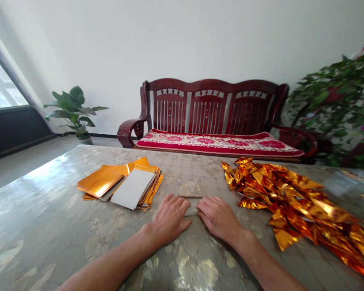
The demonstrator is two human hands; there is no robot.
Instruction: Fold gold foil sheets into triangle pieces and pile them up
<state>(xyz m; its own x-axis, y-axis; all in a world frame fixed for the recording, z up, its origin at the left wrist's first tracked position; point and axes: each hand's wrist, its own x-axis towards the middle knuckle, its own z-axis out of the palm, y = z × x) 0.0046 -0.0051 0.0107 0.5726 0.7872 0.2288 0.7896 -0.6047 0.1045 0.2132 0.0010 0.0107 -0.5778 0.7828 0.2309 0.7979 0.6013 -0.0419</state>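
— Where are the hands in this frame?

— Both lie low at the near edge of a glossy, marble-patterned table (48, 226). The left hand (170, 220) and the right hand (220, 218) rest palm down, fingertips almost meeting over a small pale sheet (192, 203).

— Is either grip closed on it?

— No. Each grip is spread flat, fingers extended and pressing the sheet onto the table. Nothing is pinched or lifted. The hands cover most of the sheet, and only a strip shows between and just beyond the fingers.

— What lies around them?

— To the left, near the left hand but apart from it, sits a loose stack of sheets (124, 184), gold-faced, with one turned white side up on top. To the right, a heap of crumpled gold foil pieces (291, 198) sprawls from mid-table towards the near right corner, close beside the right wrist.

— And behind?

— A dark wooden bench (206, 109) with a red patterned cushion (218, 143) stands against a white wall. It is flanked by a potted plant (74, 109) on the left and a leafy bush (336, 105) on the right.
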